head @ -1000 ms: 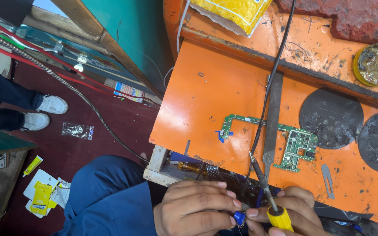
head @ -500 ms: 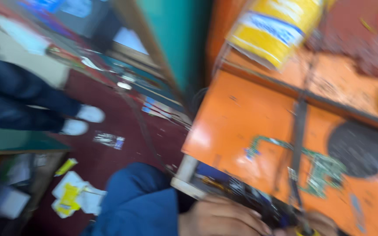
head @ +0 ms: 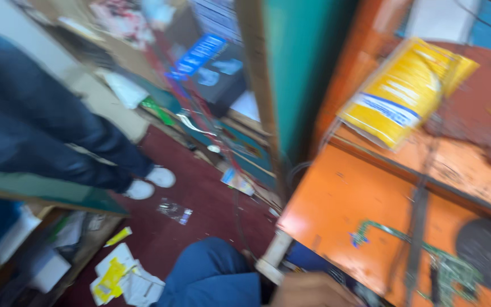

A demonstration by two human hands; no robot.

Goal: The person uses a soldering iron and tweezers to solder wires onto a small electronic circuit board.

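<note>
Green printed circuit board (head: 450, 267) lies flat on the orange workbench (head: 336, 204), blurred, just past a hand (head: 308, 291) at the bottom edge; whether that hand grips anything cannot be told. A dark strip (head: 417, 233) crosses the board. Behind leans a yellow plastic packet (head: 399, 94). Someone's jeans and white shoes (head: 152, 182) stand on the maroon floor (head: 194, 199).

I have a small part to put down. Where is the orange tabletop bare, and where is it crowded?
Bare: the orange tabletop's left part, between its near-left corner, the yellow packet above and the green circuit board to the right. Crowded: the right side, with the board, a dark strip across it and a dark round pad. One hand sits at the near edge.
</note>
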